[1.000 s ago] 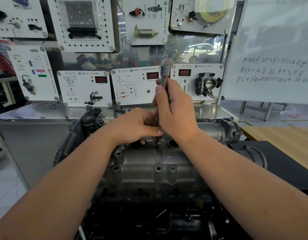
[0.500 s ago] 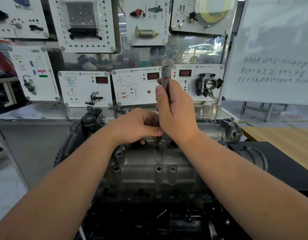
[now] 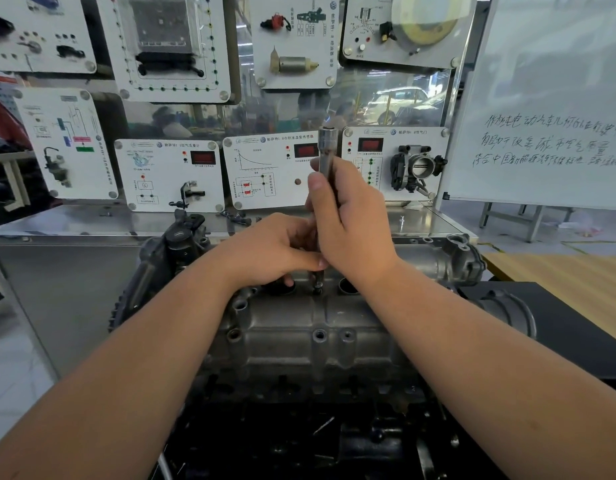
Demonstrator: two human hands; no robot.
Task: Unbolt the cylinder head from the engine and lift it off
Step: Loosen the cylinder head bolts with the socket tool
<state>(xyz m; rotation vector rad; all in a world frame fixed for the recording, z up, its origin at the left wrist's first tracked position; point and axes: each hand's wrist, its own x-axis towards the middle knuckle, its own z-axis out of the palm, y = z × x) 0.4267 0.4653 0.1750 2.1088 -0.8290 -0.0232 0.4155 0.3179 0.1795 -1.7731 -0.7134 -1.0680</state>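
Right hand [image 3: 351, 220] fingers wrap the upright socket extension [image 3: 325, 150]; left hand [image 3: 272, 249] fingers pinch its lower shaft, tip on a bolt [image 3: 317, 291] atop the cylinder head [image 3: 299, 327]. Panels [image 3: 272, 168] show VW logos; whiteboard [image 3: 549, 98] handwriting is unreadable.

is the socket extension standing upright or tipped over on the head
Upright. The socket extension rises vertically from a bolt hole on the cylinder head, gripped by the right hand, with the left hand at its lower shaft.

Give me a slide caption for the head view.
Both hands, right and left, hold a socket extension upright on a cylinder head bolt.
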